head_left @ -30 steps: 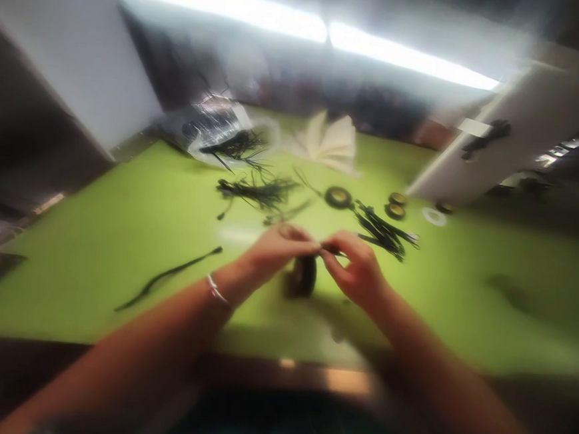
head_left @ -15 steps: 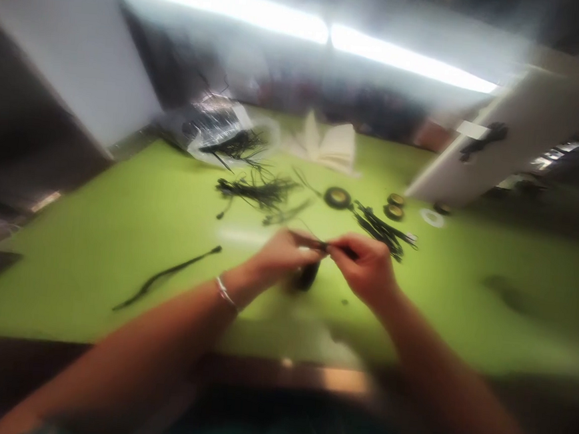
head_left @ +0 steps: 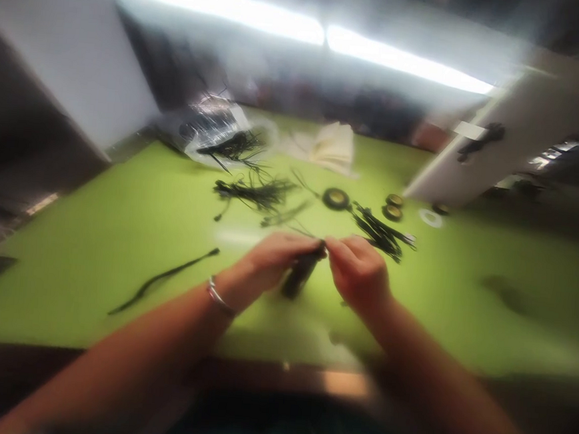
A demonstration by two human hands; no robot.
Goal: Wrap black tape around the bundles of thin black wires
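My left hand [head_left: 279, 256] pinches a dark cable bundle [head_left: 301, 271], which hangs down below its fingers over the green tabletop [head_left: 427, 308]. Close beside it on the right, my right hand [head_left: 360, 269] is closed, its thumb and forefinger pressed together at the upper end of the same bundle. The fingertips of both hands almost meet there. Blur hides the detail of what lies between them. Just beyond my hands are loose black cables [head_left: 256, 191] and a row of straighter black cables [head_left: 381, 234].
A single black cable [head_left: 165, 273] lies at the left. Farther back are a plastic bag with cables [head_left: 216, 134], a pale cloth-like or paper item [head_left: 334, 147], a black tape roll [head_left: 336, 198], smaller rolls [head_left: 393, 212] and a white ring [head_left: 430, 218]. Panels flank the table.
The dark bundle hangs lower and more to the left, with more of it showing under my left hand. My left hand has turned slightly; the pale item at the back looks more closed.
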